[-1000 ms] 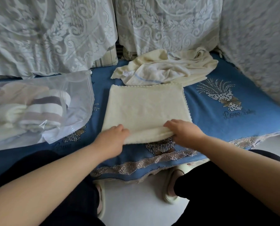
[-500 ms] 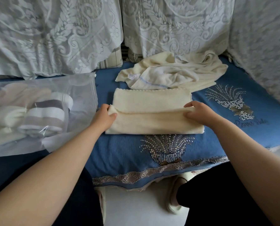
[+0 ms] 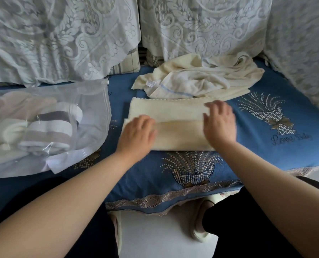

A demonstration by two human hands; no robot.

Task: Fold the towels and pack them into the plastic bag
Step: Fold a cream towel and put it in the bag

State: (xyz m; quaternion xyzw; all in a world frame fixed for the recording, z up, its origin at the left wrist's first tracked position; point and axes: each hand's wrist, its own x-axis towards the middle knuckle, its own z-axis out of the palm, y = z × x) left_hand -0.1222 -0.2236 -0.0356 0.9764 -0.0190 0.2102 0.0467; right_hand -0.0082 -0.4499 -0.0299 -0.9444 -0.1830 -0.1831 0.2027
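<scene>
A cream towel (image 3: 177,125) lies folded on the blue sofa cover (image 3: 266,146), its near part doubled over the far part. My left hand (image 3: 136,135) rests flat on the towel's left end, fingers relaxed. On the right end lies my right hand (image 3: 220,123), fingers spread and straight. Behind it sits a crumpled heap of cream and white towels (image 3: 197,79). At the left lies a clear plastic bag (image 3: 91,101) holding a brown-striped folded towel (image 3: 52,127) and other pale ones.
Cushions under white lace covers (image 3: 62,38) line the back and the right side. The seat's lace-trimmed front edge (image 3: 164,198) is near my knees. Below it show the pale floor and my slippers (image 3: 199,220).
The near edge of the towel was lifted and folded away from me. My hands have since let go of the edge and now lie flat on the folded towel, shifted inward.
</scene>
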